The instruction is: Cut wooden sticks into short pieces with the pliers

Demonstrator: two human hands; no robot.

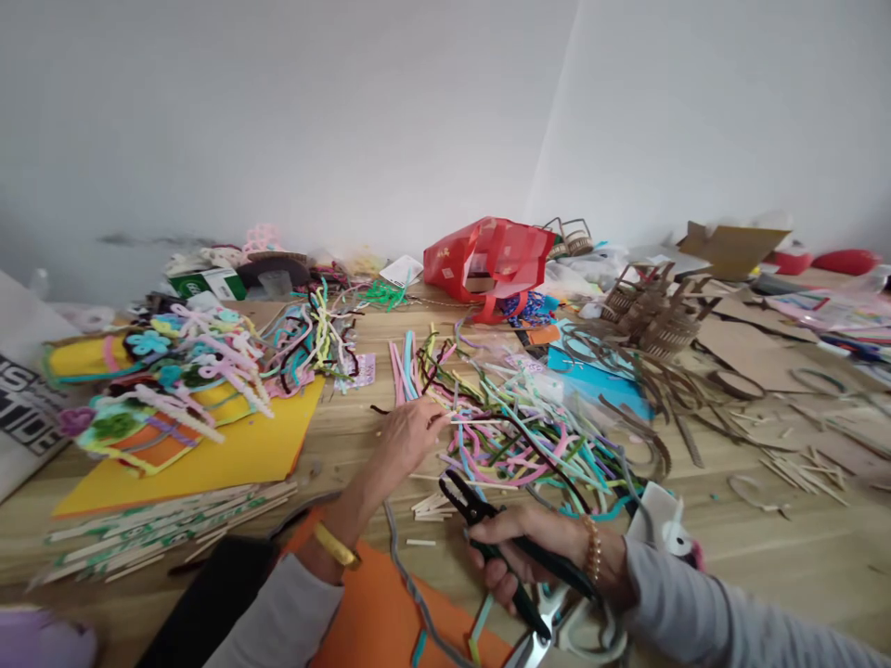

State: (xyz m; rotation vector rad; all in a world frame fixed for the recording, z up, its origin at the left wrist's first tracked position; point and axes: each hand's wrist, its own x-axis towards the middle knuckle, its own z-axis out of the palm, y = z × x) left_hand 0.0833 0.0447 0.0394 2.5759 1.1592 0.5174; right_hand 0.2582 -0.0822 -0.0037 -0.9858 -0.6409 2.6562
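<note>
Orange card [396, 608] lies beside the right hand [515, 547]; a red bag [511, 250] holds cardboard [479, 284].

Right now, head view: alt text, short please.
A person's right hand grips black pliers above a wooden table, while the left hand reaches into a heap of colored pipe cleaners. Pipe-cleaner flowers sit on yellow card to the left.
</note>
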